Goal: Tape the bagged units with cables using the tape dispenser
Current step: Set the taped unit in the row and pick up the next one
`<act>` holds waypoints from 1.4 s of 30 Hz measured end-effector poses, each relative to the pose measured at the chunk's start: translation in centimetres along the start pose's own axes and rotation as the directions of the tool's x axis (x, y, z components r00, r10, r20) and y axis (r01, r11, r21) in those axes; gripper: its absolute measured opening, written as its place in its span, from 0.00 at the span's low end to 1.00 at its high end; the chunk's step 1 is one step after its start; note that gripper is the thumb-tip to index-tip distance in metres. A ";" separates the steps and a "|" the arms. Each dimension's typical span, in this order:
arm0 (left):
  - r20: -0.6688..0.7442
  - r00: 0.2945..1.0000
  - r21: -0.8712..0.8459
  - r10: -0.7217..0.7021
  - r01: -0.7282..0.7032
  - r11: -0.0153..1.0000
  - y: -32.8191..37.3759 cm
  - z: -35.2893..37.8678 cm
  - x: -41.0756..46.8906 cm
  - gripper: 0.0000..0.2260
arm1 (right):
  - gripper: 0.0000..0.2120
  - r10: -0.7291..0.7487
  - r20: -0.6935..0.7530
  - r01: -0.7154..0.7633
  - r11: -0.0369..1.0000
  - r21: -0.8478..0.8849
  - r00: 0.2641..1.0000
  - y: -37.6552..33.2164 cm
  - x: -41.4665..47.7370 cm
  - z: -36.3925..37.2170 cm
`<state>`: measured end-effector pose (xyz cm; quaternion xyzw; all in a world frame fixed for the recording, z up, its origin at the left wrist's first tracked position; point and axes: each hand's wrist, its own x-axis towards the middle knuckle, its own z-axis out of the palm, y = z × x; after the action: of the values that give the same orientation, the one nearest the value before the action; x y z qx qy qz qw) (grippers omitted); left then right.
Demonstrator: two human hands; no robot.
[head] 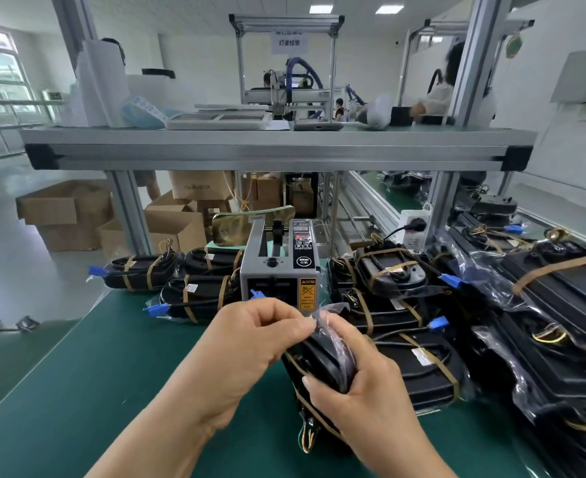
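Head view, workstation with green tabletop (pixel 112 374).

- Bagged unit (pixel 322 360): black, in clear plastic, held upright just above the tabletop, directly in front of the tape dispenser (pixel 279 267) and nearer the camera. A brown tape strip (pixel 310 408) runs across its lower part. Coloured wires (pixel 307 438) hang out at the bottom end.
- Right hand (pixel 364 384): wrapped round the unit from the right side, thumb across the near face, fingers curled over the top edge. Firm grip.
- Left hand (pixel 246 343): fingers (pixel 284 315) curled, thumb and fingertips closed in a pinch on the plastic at the unit's upper end, touching the right hand's fingertips.
- Tape dispenser: grey box, yellow caution label on its front right, standing at the middle of the tabletop. Whether tape shows at its mouth cannot be told.
- Taped units (pixel 195 294): several lying left of the dispenser, each banded with brown tape, blue plugs (pixel 157 309) on their cables.
- Larger pile of units (pixel 422 357) to the right, overlapping, reaching the tabletop's right edge.
- Metal shelf (pixel 277 146) spans overhead. Cardboard boxes (pixel 67 212) sit on the floor beyond the left end.
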<state>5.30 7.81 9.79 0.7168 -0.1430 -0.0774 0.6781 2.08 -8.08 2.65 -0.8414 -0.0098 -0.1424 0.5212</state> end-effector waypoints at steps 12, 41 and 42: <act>-0.117 0.992 0.065 -0.048 0.055 0.996 -1.2 1.0 0.8 0.11 | 0.32 -0.005 0.014 0.005 1.000 -0.023 1.000 -0.1 -0.1 -0.2; -0.347 0.937 0.019 -0.037 0.047 0.999 -3.6 2.2 1.5 0.07 | 0.33 -0.078 0.001 0.078 0.995 -0.062 0.997 0.8 -0.1 0.3; -0.344 0.938 -0.009 -0.042 0.041 0.999 -3.7 2.1 1.5 0.08 | 0.34 -0.081 0.002 0.081 0.994 -0.067 0.997 0.8 -0.1 0.3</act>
<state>6.48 5.47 6.12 0.7215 -0.0072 0.0347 0.6915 2.21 -8.19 1.78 -0.8573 -0.0387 -0.1640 0.4865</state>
